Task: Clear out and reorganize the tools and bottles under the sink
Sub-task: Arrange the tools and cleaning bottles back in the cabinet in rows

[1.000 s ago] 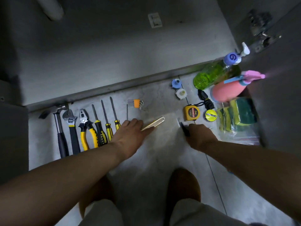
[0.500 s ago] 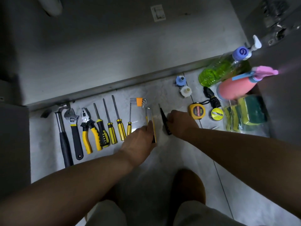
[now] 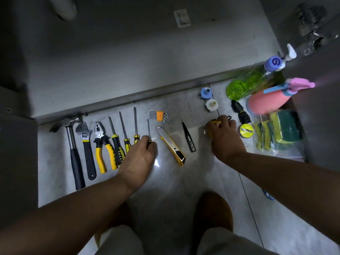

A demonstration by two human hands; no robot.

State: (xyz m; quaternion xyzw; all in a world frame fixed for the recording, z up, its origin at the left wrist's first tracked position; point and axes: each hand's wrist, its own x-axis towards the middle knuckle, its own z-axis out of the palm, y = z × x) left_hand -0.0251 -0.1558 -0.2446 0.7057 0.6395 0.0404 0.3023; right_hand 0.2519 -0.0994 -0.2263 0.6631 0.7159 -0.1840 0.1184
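Lining-up step: left hand (image 3: 141, 155) pinches 4th screwdriver (image 3: 148, 129), right hand (image 3: 223, 138) clasps tape measure (image 3: 214, 123); next, square both with the knife (image 3: 171, 144) between.

The hammer (image 3: 73, 150), wrench (image 3: 86, 144), pliers (image 3: 102, 144) and screwdrivers (image 3: 115, 137) lie in a row left of the utility knife (image 3: 171, 145), bottles (image 3: 246, 83) far right.
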